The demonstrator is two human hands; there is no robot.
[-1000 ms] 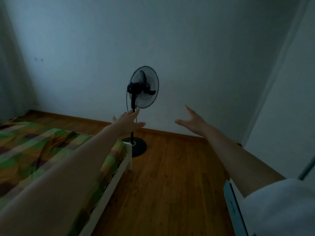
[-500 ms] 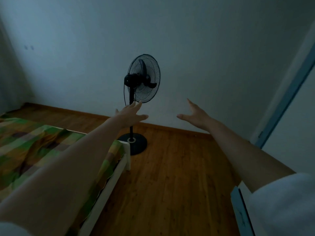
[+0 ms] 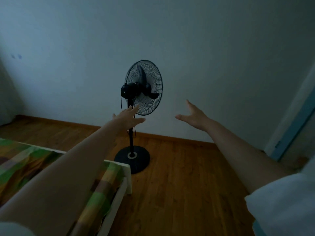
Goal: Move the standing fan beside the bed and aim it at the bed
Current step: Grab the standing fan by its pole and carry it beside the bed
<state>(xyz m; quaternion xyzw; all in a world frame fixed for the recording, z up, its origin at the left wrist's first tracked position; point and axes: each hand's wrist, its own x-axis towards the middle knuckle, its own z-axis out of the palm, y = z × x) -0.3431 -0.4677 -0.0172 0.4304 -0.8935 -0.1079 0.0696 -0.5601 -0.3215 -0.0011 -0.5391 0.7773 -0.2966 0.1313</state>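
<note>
Two bare hands reached out toward the black standing fan with a round wire-mesh cage (image 3: 143, 87), which stood upright on the brown wooden plank floor (image 3: 184, 184), close to the pale grey wall (image 3: 187, 48). The fan's round black base (image 3: 132, 156) sat just beyond the corner of the white-framed bed with a green and orange checked cover (image 3: 105, 183). Its cage faced toward the wall and to the right, with the motor housing turned toward the camera. The left hand (image 3: 127, 117) was spread wide and empty, its fingers overlapping the fan's black pole (image 3: 130, 138) just below the cage; whether it touched the pole could not be told. The right hand (image 3: 195, 116) was also wide and empty, held in the air to the right of the fan and apart from it. A dark cord (image 3: 121, 106) hung down beside the pole. A white sleeve (image 3: 281, 205) covered the right upper arm.
</note>
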